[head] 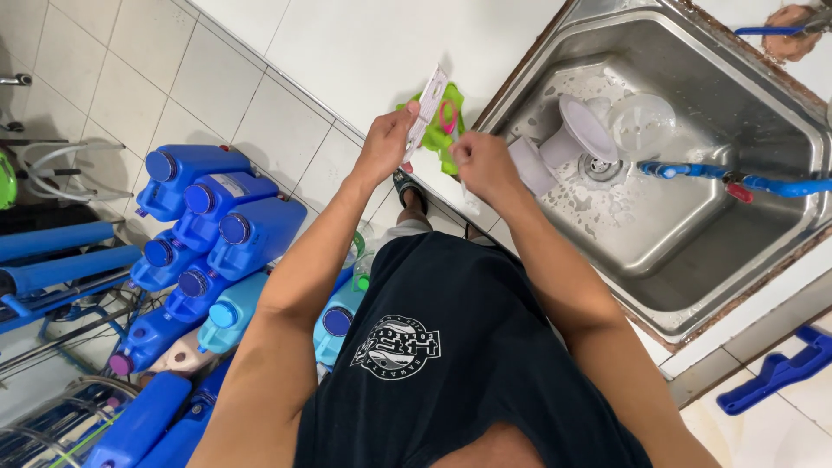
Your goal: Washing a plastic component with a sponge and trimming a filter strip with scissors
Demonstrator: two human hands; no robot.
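My left hand (386,143) pinches a flat white packet with pink print (429,108), held up over the white countertop (364,43). My right hand (481,163) is closed beside it and grips a thin clear strip (465,192) that hangs from the packet's lower end. Just behind the packet lies a bright green piece with a pink ring on it (449,121), at the counter's edge next to the steel sink (693,251).
In the wet sink lie a white funnel-shaped part (579,130), a white tube (529,165) and a clear cup (641,121). A blue tap pipe (737,180) crosses the basin. Several blue jugs (217,217) crowd the floor on the left; a blue tool (780,368) lies at right.
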